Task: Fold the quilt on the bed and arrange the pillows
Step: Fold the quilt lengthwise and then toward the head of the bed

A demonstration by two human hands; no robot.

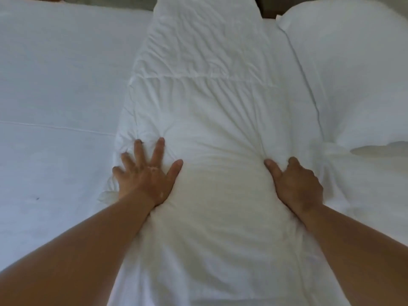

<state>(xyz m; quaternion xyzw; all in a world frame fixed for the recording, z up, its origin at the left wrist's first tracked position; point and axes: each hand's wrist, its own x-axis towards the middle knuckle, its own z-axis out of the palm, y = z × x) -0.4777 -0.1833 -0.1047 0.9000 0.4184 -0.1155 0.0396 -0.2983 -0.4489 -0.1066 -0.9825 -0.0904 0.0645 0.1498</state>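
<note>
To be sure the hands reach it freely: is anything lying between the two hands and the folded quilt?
Nothing visible. The left hand presses flat on the folded quilt with spread fingers; the right hand grips its fabric. The pillow lies beside it on the right, not between.

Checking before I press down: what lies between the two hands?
Only a bulging stretch of the white quilt, between the left hand and right hand; seen in the head view.

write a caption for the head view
Left hand presses, right hand grips the folded quilt beside a pillow.
</note>
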